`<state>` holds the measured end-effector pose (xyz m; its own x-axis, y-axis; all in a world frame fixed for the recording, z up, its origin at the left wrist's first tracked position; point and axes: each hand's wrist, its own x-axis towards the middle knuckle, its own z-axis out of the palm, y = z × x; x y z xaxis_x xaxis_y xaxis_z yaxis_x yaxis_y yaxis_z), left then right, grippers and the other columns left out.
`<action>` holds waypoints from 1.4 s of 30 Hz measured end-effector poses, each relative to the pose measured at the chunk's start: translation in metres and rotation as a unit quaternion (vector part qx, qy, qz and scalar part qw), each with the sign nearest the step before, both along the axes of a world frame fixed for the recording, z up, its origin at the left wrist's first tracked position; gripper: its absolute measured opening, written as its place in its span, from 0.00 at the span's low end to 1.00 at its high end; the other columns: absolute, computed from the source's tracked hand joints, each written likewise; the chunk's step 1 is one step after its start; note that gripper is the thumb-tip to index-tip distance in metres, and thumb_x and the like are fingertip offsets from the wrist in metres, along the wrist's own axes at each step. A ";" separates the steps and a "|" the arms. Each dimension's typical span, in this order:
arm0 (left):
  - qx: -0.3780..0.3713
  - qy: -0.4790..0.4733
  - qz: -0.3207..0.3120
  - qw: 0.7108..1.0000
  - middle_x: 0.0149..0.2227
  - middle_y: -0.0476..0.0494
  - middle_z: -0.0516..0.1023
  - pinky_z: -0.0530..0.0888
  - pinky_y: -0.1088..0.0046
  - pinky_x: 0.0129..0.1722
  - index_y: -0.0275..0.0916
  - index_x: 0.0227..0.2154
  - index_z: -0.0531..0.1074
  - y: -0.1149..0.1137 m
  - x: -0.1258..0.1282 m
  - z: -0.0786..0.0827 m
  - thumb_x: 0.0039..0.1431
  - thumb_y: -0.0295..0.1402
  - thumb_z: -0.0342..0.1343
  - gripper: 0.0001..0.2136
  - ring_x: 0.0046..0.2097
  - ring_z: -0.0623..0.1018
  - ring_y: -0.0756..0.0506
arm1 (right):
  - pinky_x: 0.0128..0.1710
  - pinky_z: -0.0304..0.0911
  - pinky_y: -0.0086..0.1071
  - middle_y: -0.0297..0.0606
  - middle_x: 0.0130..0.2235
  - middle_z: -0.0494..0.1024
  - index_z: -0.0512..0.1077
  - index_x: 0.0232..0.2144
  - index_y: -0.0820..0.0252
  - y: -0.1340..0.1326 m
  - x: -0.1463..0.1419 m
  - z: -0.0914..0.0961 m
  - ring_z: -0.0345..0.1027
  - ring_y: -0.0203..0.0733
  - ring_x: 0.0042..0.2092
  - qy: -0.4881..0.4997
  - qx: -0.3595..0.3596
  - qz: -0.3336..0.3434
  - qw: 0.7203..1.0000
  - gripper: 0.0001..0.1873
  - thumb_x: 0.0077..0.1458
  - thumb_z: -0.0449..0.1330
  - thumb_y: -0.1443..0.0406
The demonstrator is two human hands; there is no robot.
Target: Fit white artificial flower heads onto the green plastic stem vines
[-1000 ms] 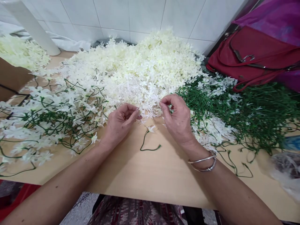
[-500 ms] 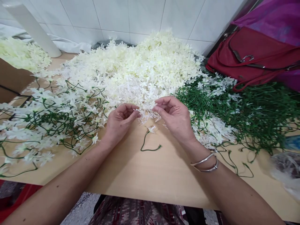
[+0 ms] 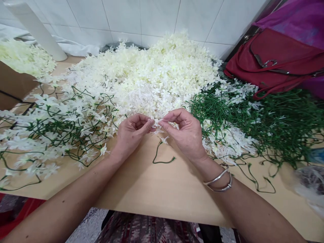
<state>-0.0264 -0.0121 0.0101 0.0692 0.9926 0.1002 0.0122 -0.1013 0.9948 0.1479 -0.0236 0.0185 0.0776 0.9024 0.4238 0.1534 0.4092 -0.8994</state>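
Thumb and fingertips of my left hand (image 3: 132, 134) pinch a small white artificial flower piece (image 3: 156, 122). My right hand (image 3: 186, 135), with two silver bangles on its wrist, is also closed in a pinch at the piece's other side. Fingertips partly cover it, so I cannot tell whether each hand has its own part. Just below lies a single white flower head (image 3: 164, 139) joined to a bent green stem (image 3: 154, 156). Behind my hands rises a large heap of cream-white artificial blossoms (image 3: 177, 64), with thin white stamens (image 3: 141, 96) along its front.
Stemmed white flowers (image 3: 73, 125) spread over the table (image 3: 141, 189) at left. Green stems (image 3: 283, 118) pile up at right, beside more white stamens (image 3: 236, 141). A red handbag (image 3: 275, 60) and a clear plastic bag (image 3: 311, 182) are farther right. A white tube (image 3: 37, 32) leans at back left.
My right hand has moved left and slightly down, bringing its fingertips up to those of my left hand. The left hand has shifted slightly right. The view has tilted a little.
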 end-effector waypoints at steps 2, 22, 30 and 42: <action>-0.004 -0.003 -0.016 1.000 0.29 0.46 0.84 0.82 0.74 0.35 0.38 0.32 0.78 -0.002 0.000 0.001 0.56 0.46 0.71 0.16 0.33 0.85 0.46 | 0.45 0.73 0.37 0.32 0.35 0.82 0.75 0.33 0.55 -0.001 0.000 0.001 0.76 0.40 0.38 -0.025 0.003 -0.009 1.000 0.07 0.54 0.69 0.69; -0.090 -0.076 -0.066 0.991 0.35 0.44 0.87 0.85 0.67 0.45 0.39 0.34 0.81 -0.001 0.002 0.003 0.51 0.48 0.74 0.18 0.40 0.88 0.40 | 0.44 0.70 0.40 0.32 0.34 0.82 0.76 0.31 0.54 -0.004 0.003 0.001 0.77 0.43 0.37 -0.158 0.091 -0.083 0.980 0.06 0.60 0.66 0.69; -0.089 -0.092 -0.081 0.988 0.35 0.45 0.87 0.84 0.67 0.47 0.40 0.33 0.82 0.001 0.001 0.000 0.55 0.46 0.72 0.14 0.38 0.87 0.43 | 0.47 0.71 0.40 0.32 0.35 0.82 0.75 0.32 0.54 -0.004 0.001 -0.004 0.77 0.42 0.38 -0.150 0.085 -0.054 0.984 0.05 0.60 0.67 0.68; -0.093 -0.131 -0.055 0.985 0.35 0.49 0.85 0.82 0.71 0.49 0.41 0.32 0.82 0.003 0.000 -0.005 0.55 0.43 0.73 0.12 0.38 0.87 0.47 | 0.46 0.70 0.38 0.33 0.36 0.82 0.80 0.34 0.54 0.002 0.003 -0.013 0.75 0.42 0.40 -0.100 0.029 -0.031 0.994 0.04 0.61 0.65 0.68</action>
<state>-0.0264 -0.0091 0.0053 0.1738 0.9834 -0.0531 -0.2488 0.0960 0.9638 0.1509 -0.0217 0.0052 0.0404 0.8718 0.4882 0.3527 0.4446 -0.8233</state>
